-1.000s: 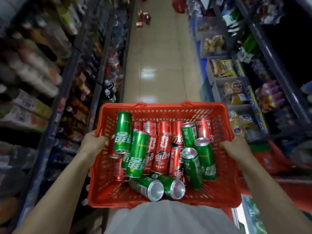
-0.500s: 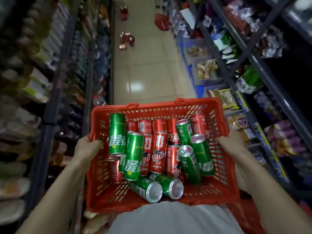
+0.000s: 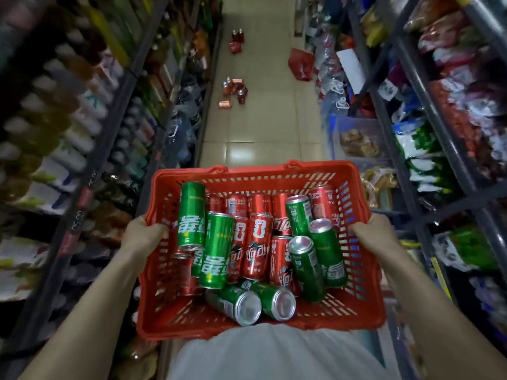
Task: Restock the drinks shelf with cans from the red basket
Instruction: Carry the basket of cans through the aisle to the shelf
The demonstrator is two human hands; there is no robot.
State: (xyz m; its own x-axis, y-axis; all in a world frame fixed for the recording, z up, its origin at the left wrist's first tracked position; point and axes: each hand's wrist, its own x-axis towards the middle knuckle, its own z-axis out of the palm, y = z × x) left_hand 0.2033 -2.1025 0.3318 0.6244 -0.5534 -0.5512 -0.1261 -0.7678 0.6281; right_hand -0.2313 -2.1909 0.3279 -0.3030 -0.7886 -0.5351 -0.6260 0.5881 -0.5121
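Note:
A red plastic basket [image 3: 365,303] sits against my waist, carried between both hands. My left hand [image 3: 141,235] grips its left rim and my right hand [image 3: 373,233] grips its right rim. Inside lie several slim green cans [image 3: 216,250] and several red cans [image 3: 256,246], tumbled on their sides and leaning on each other. Two green cans [image 3: 277,300] lie at the near edge with their silver tops facing me. On my left, blurred, runs the drinks shelf [image 3: 74,127] with rows of bottles.
A tiled aisle [image 3: 263,111] stretches ahead between tall shelves. Loose red cans and bottles [image 3: 233,91] stand on the floor by the left shelf, with more further back [image 3: 236,42]. A red bag [image 3: 301,64] sits by the right-hand snack shelves [image 3: 439,111].
The view has tilted up and shifted along the aisle, showing more floor ahead. Both hands keep the same grip on the basket, and the cans have barely shifted.

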